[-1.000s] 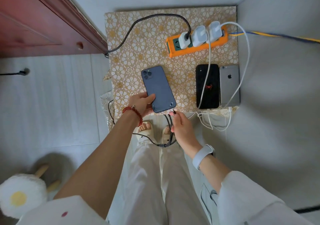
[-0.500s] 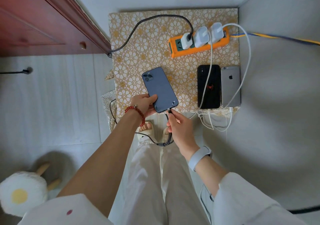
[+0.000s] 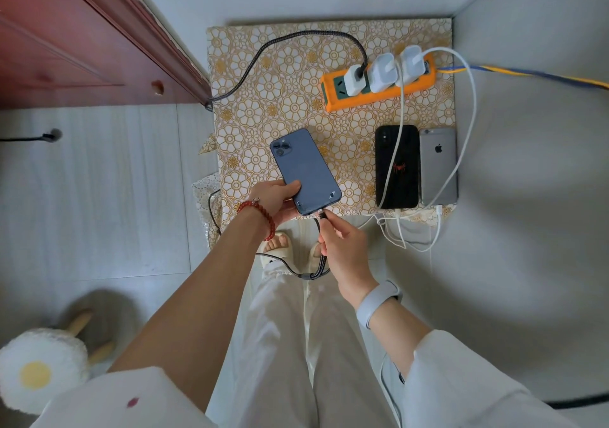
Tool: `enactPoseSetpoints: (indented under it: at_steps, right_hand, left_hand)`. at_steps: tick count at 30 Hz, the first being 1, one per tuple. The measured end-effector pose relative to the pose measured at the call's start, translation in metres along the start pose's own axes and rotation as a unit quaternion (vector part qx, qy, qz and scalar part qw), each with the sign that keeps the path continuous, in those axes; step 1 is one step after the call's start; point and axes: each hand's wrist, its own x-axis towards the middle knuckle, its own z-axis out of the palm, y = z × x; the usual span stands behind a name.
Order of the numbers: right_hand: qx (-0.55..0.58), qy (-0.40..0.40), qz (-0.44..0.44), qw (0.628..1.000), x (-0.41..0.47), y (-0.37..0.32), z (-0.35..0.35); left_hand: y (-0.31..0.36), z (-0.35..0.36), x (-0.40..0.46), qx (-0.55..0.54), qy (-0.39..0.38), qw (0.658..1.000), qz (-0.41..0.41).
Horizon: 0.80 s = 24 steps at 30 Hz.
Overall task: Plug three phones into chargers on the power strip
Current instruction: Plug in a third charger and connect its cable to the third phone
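I have the blue phone [image 3: 304,171] gripped at its lower left edge in my left hand [image 3: 275,198], back up, at the near edge of the table [image 3: 250,65] about midway along it, its bottom end hanging just past that edge toward me. Its long axis runs from the camera end, up and slightly left, down to the port end at lower right, and that port end points straight at my right hand [image 3: 342,249], which is the nearer one for the job. That hand pinches the plug of the braided black cable [image 3: 263,52] between thumb and fingertips, with the plug tip right at the port; whether it is seated I cannot tell from here. My judgement is that a short push along the phone's axis is all that remains. To the right, at the near right corner, the black phone [image 3: 397,167] and the silver phone [image 3: 438,167] lie side by side, touching, with white cables [image 3: 469,104] running to chargers on the orange power strip [image 3: 379,89] toward the far right corner. There is open cloth between the blue phone and the black one for laying it flat.
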Motion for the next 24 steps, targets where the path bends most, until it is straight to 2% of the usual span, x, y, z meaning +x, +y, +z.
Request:
enactPoseSetpoints:
  at_steps: [12,15,24]
  right_hand:
    - [0.019,-0.007,0.049,0.999,0.002,-0.006,-0.003]
    - [0.065,-0.015,0.070,0.995,0.004,-0.010,-0.007]
    - [0.026,0.014,0.033,0.999,0.000,-0.009,-0.004]
  left_hand:
    - [-0.003,-0.003,0.006,-0.006,-0.005,1.000,0.009]
    - [-0.003,-0.002,0.005,-0.013,-0.008,1.000,0.005]
    - [0.000,0.007,0.001,-0.016,-0.010,1.000,0.000]
